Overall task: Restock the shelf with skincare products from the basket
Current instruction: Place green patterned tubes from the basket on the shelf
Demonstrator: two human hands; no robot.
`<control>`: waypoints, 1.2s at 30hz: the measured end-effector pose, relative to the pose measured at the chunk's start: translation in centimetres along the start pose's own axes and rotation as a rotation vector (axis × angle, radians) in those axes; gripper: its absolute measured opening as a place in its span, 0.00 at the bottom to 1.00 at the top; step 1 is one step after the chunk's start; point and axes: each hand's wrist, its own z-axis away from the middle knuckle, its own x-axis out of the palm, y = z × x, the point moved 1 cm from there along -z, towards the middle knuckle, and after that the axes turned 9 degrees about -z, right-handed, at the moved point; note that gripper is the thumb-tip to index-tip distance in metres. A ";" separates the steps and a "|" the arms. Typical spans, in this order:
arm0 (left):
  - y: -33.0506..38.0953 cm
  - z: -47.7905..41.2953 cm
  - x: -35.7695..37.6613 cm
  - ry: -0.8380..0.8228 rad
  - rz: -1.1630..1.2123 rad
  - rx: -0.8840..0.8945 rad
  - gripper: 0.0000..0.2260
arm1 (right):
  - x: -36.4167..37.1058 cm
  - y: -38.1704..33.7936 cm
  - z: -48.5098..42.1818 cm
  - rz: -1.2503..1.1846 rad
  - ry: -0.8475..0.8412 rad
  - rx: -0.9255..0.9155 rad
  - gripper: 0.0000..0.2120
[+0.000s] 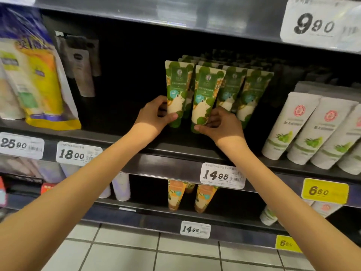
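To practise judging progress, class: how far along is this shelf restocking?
Done: green leaf-print tubes stand in rows on the shelf. In hand: the left hand grips the leftmost tube, the right hand the next tube. Left: bare space beside them; basket unseen.

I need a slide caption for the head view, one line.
The left hand grips the leftmost green tube, the right hand the next tube, at the shelf above the 14.95 price tag.

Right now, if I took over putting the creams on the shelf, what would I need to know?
Left hand grips the leftmost green tube near its base.
Right hand grips the second green tube near its base.
Both are upright at the middle shelf, more green tubes behind and beside them.
Left: probably release both; the basket is out of view.
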 end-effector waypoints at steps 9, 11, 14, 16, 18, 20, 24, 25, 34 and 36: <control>-0.2 -0.6 0.6 0.007 0.001 0.036 0.18 | 0.1 -0.2 -0.2 0.027 0.065 0.003 0.18; -0.2 -0.7 0.6 -0.018 0.032 0.029 0.18 | 0.2 -0.3 -0.2 0.032 0.075 0.013 0.18; -0.1 -0.8 0.8 -0.029 0.051 0.028 0.17 | 0.2 -0.7 -0.1 0.038 0.080 0.009 0.17; 0.0 -0.8 0.8 -0.035 0.056 0.028 0.17 | 0.3 -0.7 0.0 0.030 0.088 0.004 0.16; 0.0 -0.8 0.7 -0.046 0.070 0.031 0.16 | 0.3 -0.8 0.1 0.033 0.098 0.004 0.17; 0.0 -0.8 0.7 -0.050 0.086 0.031 0.16 | 0.3 -0.9 0.1 0.047 0.108 0.002 0.17; -0.2 -0.7 0.8 -0.056 0.116 0.020 0.17 | 0.3 -1.0 0.3 0.045 0.119 0.004 0.14; -0.2 -0.7 0.8 -0.059 0.118 0.022 0.17 | 0.3 -1.0 0.3 0.037 0.123 0.005 0.15; 0.3 0.0 0.2 -0.067 0.080 -0.037 0.17 | -0.3 -0.8 0.7 0.053 0.096 0.083 0.21; 0.2 1.0 -0.5 -0.027 0.104 -0.102 0.16 | -0.5 -1.2 2.0 0.102 0.142 0.060 0.21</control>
